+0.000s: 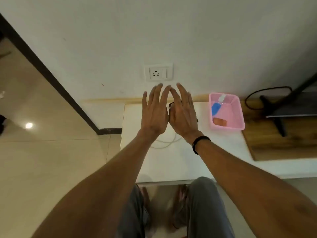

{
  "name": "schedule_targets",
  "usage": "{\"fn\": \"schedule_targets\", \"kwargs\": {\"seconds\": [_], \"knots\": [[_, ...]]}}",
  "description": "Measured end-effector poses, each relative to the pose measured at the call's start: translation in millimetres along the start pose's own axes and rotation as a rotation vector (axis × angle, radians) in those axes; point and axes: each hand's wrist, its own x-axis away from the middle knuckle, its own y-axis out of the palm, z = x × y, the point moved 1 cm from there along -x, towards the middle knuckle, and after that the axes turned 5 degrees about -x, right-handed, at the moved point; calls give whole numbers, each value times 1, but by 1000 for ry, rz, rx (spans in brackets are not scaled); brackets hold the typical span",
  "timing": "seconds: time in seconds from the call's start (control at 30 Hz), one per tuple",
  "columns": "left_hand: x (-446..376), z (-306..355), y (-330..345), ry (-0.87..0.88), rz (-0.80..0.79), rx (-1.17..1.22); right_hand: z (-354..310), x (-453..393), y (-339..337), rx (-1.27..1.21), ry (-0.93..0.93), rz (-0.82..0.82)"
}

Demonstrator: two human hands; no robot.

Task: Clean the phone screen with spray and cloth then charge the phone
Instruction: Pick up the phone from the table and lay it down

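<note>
2 hands hover side by side over the white table (171,162), backs up, fingers straight and spread, holding nothing. The left hand (154,112) and right hand (182,114) nearly touch at the thumbs.

The phone (170,107) seems to lie directly under them: only a dark sliver shows in the gap between the hands, so its long axis and which way the screen faces cannot be told. Both hands sit equally near it.

The spray (216,105), blue with a white cap, lies in the pink basket (240,114) off to the right of the right hand, its long axis running away from the person; the right hand is nearer. A folded orange cloth (220,121) lies in the basket's near end.

The white cable (164,143) loops behind the wrists, its plug hidden. The socket (158,72) is on the wall just beyond the fingertips.
</note>
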Motion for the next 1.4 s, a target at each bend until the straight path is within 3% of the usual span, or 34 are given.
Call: {"fn": "schedule_targets", "kwargs": {"seconds": [0.4, 0.63, 0.77, 0.83, 1.07, 1.4], "knots": [[130, 34, 34, 123, -15, 132, 30, 158, 2, -94, 129, 1], [91, 20, 83, 25, -134, 114, 76, 145, 40, -157, 264, -59], [57, 12, 109, -82, -484, 25, 101, 125, 57, -293, 405, 17], [42, 15, 114, -84, -570, -5, 110, 109, 58, -296, 441, 28], [12, 23, 121, -137, -610, -18, 137, 85, 63, -203, 580, -92], [27, 5, 112, -159, -735, -109, 158, 61, 71, -83, 586, -116]]}}
